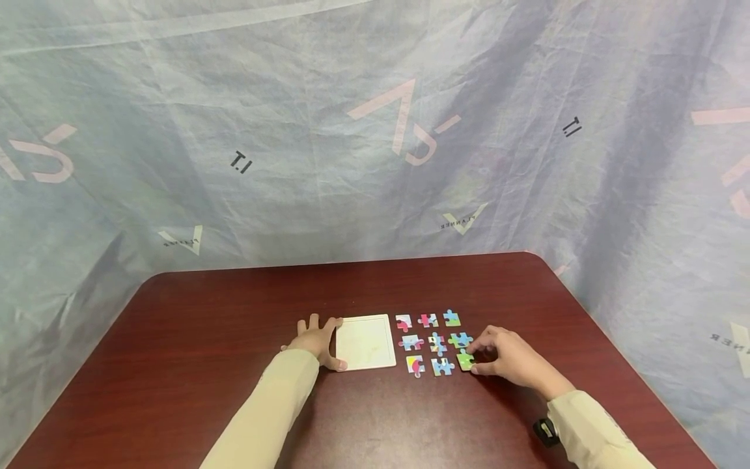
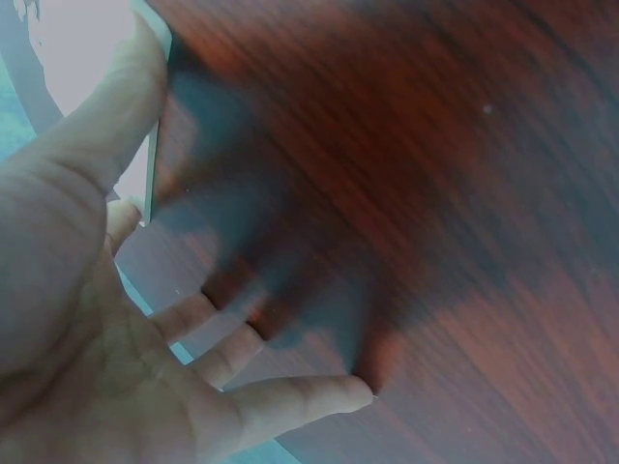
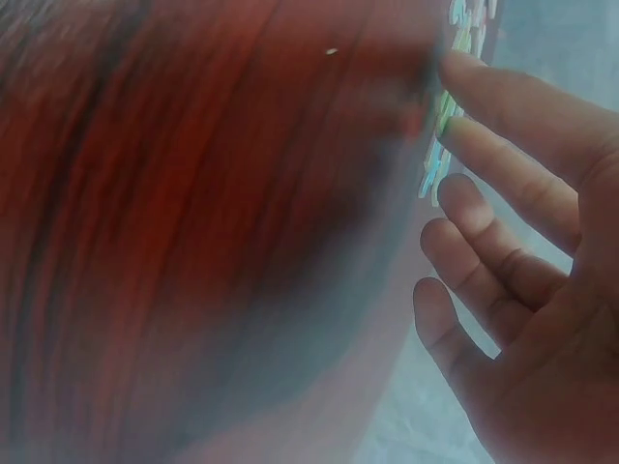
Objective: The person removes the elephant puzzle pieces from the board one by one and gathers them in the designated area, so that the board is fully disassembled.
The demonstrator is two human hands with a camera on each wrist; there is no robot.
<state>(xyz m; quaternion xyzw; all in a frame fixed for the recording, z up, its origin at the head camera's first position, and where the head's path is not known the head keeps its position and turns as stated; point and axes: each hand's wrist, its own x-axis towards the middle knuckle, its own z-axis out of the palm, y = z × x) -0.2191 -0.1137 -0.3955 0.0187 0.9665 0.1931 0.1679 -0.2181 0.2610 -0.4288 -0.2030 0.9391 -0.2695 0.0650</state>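
A square, light-coloured puzzle tray [image 1: 366,343] lies flat on the table. My left hand [image 1: 313,344] is spread along its left side, thumb at the near corner and index finger at the far one. The left wrist view shows the other fingers of that hand [image 2: 126,377] stretched out low over the wood. To the tray's right, several jigsaw pieces [image 1: 437,344] lie apart in three rows. My right hand [image 1: 511,357] pinches a green jigsaw piece [image 1: 465,361] at the near right corner, between thumb and index finger. In the right wrist view, its remaining fingers [image 3: 447,253] are loosely bent.
The dark red wooden table [image 1: 234,312] has rounded far corners. A grey printed cloth [image 1: 328,143] hangs behind it and along its sides. Beneath the right sleeve [image 1: 592,430] shows a small black device [image 1: 546,432].
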